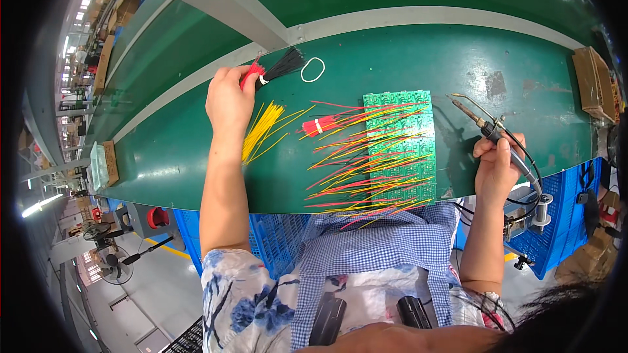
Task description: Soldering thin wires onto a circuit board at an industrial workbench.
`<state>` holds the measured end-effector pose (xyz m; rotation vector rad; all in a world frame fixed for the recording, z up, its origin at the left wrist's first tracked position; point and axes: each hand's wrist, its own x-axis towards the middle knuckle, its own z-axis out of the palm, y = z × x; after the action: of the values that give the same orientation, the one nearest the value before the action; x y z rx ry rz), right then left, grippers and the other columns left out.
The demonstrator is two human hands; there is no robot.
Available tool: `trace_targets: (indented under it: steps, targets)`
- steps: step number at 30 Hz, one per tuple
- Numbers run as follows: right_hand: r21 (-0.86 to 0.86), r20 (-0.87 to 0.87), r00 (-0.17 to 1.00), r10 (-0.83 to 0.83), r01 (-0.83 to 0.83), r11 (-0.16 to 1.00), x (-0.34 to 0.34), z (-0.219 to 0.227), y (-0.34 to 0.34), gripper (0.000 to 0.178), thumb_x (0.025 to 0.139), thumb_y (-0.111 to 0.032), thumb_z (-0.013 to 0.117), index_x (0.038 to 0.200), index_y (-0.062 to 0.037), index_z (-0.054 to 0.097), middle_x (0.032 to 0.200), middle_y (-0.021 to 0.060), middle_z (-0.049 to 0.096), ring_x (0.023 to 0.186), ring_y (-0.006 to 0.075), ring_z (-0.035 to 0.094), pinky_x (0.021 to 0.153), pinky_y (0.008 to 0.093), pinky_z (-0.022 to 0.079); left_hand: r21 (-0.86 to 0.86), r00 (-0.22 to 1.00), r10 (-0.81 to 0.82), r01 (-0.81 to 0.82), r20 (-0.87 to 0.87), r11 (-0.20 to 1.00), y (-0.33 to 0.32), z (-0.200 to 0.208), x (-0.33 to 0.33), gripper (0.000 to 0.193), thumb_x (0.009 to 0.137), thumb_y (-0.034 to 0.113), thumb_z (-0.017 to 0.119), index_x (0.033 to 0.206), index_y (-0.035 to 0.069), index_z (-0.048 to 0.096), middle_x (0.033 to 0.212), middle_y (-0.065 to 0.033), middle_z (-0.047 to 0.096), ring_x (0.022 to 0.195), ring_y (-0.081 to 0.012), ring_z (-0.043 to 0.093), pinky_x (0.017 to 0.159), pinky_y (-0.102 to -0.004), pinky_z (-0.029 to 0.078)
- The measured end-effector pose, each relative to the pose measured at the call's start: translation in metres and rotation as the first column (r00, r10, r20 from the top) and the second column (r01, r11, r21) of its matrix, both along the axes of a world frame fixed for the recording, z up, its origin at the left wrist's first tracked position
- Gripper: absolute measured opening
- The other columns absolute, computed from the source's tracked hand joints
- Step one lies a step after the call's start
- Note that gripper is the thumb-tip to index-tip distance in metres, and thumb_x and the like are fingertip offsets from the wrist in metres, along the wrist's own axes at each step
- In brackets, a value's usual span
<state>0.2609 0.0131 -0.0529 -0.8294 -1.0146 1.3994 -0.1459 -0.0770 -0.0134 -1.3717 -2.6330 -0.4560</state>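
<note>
My left hand [230, 97] is at the far left of the bench, fingers closed on a bundle of red wires [254, 68]. Against it lies a bundle of black wires [286, 64] with a white band at its near end. In my right hand [499, 165] is a soldering iron [489, 129], its tip pointing up and left, with a thin metal tube alongside. Between my hands lies a green circuit board panel [400, 150]; rows of red and yellow wires stick out leftward from it. A banded red wire bundle [317, 126] and loose yellow wires [263, 132] lie left of the panel.
A white rubber band [313, 70] lies beyond the wires. A cardboard box [594, 85] stands at the bench's right end, and a small box [108, 163] at the left end. Blue crates [553, 222] sit below the front edge. A grey post [222, 0] rises at the back.
</note>
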Motion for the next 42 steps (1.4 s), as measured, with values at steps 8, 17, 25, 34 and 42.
trace_targets:
  steps: [8, 17, 25, 34, 42]
  targets:
    - [0.017, 0.001, 1.000, -0.016, 0.016, 1.000, -0.002, -0.002, -0.002, 0.009, 0.093, -0.009, 0.053, 0.096, -0.0034, 0.046, 0.072, 0.0124, 0.056, 0.063, 0.0184, 0.055, 0.059, 0.0302, 0.046, -0.009, 0.993, -0.051, 0.052, 0.106, 0.999, 0.018, 0.000, -0.012, 0.017, 0.082, 0.023, 0.067, 0.091, 0.009, 0.071, 0.091, -0.0069, 0.063, 0.084, -0.0235, 0.062, 0.072, -0.0347, 0.050]
    - [0.009, 0.016, 0.999, -0.044, 0.044, 0.999, 0.005, -0.002, -0.001, 0.007, 0.093, -0.007, 0.053, 0.095, -0.0034, 0.047, 0.072, 0.0121, 0.057, 0.062, 0.0183, 0.056, 0.058, 0.0293, 0.046, 0.224, 0.836, -0.323, 0.246, 0.443, 0.943, 0.029, 0.008, -0.021, 0.015, 0.085, 0.015, 0.063, 0.090, 0.001, 0.065, 0.084, -0.0082, 0.066, 0.070, -0.0179, 0.062, 0.067, -0.0287, 0.049]
    - [0.000, -0.090, 0.996, -0.013, 0.013, 1.000, 0.003, -0.007, 0.002, 0.013, 0.091, -0.011, 0.058, 0.096, -0.0040, 0.049, 0.073, 0.0118, 0.059, 0.061, 0.0204, 0.057, 0.057, 0.0317, 0.047, 0.370, 0.881, -0.425, 0.331, 0.209, 0.868, 0.032, 0.035, 0.012, 0.008, 0.085, 0.003, 0.062, 0.093, 0.001, 0.064, 0.081, -0.0079, 0.065, 0.070, -0.0161, 0.062, 0.064, -0.0258, 0.050]
    - [-0.056, -0.096, 0.995, 0.031, -0.036, 0.998, 0.022, 0.003, -0.015, 0.016, 0.090, -0.012, 0.059, 0.096, -0.0038, 0.047, 0.072, 0.0131, 0.060, 0.060, 0.0212, 0.058, 0.057, 0.0318, 0.048, 0.294, 0.622, -0.655, 0.589, 0.430, 0.753, 0.036, 0.036, 0.170, 0.009, 0.072, 0.010, 0.074, 0.077, 0.006, 0.067, 0.075, -0.0055, 0.061, 0.069, -0.0225, 0.059, 0.061, -0.0335, 0.049]
    - [-0.130, -0.012, 0.996, 0.091, -0.092, 0.987, 0.027, 0.008, -0.020, 0.013, 0.088, -0.005, 0.059, 0.090, -0.0034, 0.046, 0.072, 0.0110, 0.059, 0.059, 0.0179, 0.059, 0.057, 0.0297, 0.049, 0.151, 0.658, -0.648, 0.647, 0.383, 0.747, 0.052, 0.002, 0.190, 0.007, 0.074, 0.010, 0.069, 0.073, 0.005, 0.063, 0.070, -0.0054, 0.057, 0.068, -0.0235, 0.055, 0.068, -0.0354, 0.045]
